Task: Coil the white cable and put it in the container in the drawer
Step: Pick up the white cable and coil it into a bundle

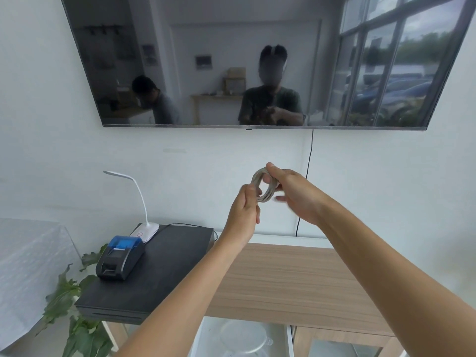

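Observation:
The white cable is wound into a small round coil, held up in front of the wall above the cabinet. My left hand grips the coil's lower left side. My right hand pinches its upper right side, fingers through and around the loops. At the bottom edge, between my forearms, the drawer stands open, and a clear round plastic container sits inside it. Whether a loose cable end hangs free is hidden by my hands.
A wooden cabinet top lies below my arms. On its left is a black cash drawer box carrying a black and blue receipt printer and a white desk lamp. A plant stands at lower left. A wall television hangs above, its black cord dangling down.

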Tool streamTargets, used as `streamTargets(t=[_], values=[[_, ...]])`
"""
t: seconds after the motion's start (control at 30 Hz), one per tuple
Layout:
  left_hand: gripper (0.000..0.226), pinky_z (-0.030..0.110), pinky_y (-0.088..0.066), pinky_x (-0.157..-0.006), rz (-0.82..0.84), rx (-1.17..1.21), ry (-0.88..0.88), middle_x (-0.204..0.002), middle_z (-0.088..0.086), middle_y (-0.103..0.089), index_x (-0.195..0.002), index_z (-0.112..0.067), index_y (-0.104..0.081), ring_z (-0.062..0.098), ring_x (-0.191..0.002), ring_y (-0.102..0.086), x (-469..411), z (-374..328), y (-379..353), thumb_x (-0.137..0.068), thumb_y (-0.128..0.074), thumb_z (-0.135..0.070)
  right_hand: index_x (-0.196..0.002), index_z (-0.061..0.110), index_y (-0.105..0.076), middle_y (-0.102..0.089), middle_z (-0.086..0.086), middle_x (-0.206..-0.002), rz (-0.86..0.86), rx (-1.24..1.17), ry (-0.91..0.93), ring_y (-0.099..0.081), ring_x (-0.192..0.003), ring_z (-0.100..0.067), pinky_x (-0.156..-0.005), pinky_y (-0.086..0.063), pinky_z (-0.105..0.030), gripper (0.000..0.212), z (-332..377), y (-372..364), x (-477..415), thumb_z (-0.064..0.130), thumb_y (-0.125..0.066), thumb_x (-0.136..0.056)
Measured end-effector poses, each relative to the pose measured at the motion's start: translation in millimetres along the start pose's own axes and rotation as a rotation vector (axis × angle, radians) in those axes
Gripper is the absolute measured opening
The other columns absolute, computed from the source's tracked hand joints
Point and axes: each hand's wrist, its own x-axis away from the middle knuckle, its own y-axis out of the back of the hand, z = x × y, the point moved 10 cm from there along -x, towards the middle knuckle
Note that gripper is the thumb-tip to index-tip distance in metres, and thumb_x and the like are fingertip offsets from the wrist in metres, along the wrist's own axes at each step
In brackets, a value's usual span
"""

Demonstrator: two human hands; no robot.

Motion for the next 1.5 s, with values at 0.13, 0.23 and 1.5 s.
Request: streamTargets(t=[0.13,0.23,1.5], values=[[0.033,0.018,-0.038,-0.051,0.012,-0.134,-0.041,-0.061,0.000,-0.045,-0.094,-0.022,-0.052,0.009,-0.050,-0.043,-7,-5,6,-0.107,-0.027,-0.040,-0.087,0.019,-0.064,-0.059,0.005,-0.085,-0.084,0.107,-0.017,-0.055,-0.079,-0.015,-0.069,-0.046,-0.030,0.045,-11,19,3,0.057,-0.044,-0.101],[0.035,0.020,-0.042,-0.056,0.002,-0.139,0.005,-0.062,-0.002,-0.047,-0.098,-0.021,-0.055,0.012,-0.054,-0.047,-11,4,14,-0.106,-0.028,-0.042,-0.093,0.017,-0.070,-0.064,0.001,-0.088,-0.128,0.348,0.089,-0.061,-0.063,-0.009,-0.048,-0.046,-0.024,0.043,1,29,6,0.057,-0.056,-0.096],[0.042,0.039,-0.059,-0.084,0.190,0.479,0.175,-0.109,0.014,-0.073,-0.132,-0.028,-0.056,0.024,-0.095,-0.071,-26,40,-15,-0.094,-0.069,-0.015,-0.097,-0.005,-0.073,-0.081,-0.009,-0.090,-0.033,0.115,0.040,-0.078,-0.085,-0.019,-0.068,-0.063,-0.027,0.029,-52,45,0,0.023,-0.065,-0.099]])
